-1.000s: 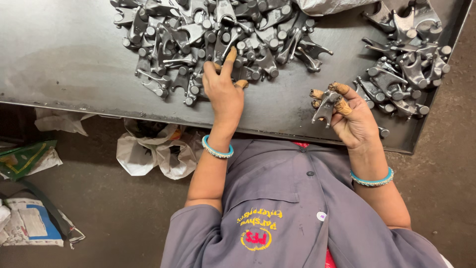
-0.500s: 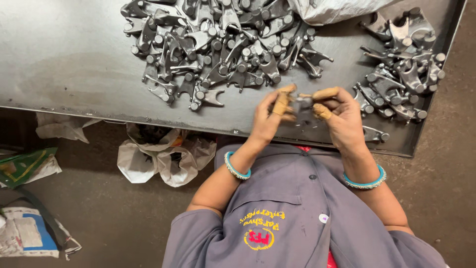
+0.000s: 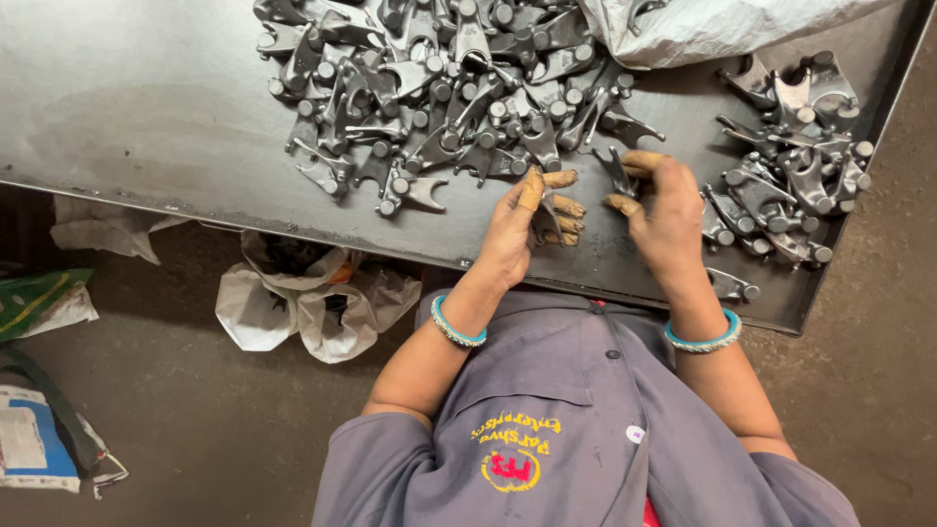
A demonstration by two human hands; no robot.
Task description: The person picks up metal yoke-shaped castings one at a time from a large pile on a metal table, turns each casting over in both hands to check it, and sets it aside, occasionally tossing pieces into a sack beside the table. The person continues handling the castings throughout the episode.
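Grey forged metal fork parts lie in a large pile [image 3: 439, 88] at the back of a dark steel tray table [image 3: 146, 107]. A smaller pile [image 3: 791, 166] sits at the right. My left hand [image 3: 517, 229] is curled near the front edge with a dark metal part [image 3: 547, 217] between its fingers. A little to the right, my right hand [image 3: 669, 220] pinches a forked metal part [image 3: 617, 171] at its fingertips. The two hands are slightly apart. Both wrists wear teal bangles.
A single fork part [image 3: 732, 286] lies by the tray's front right edge. A grey sack [image 3: 703, 29] rests at the back. On the floor to the left are white plastic bags [image 3: 293, 307], a green bag [image 3: 39, 298] and a blue-white packet [image 3: 29, 449].
My left hand left the big pile and came back to meet the right hand over a part. Now the hands have drawn slightly apart, each with a part.
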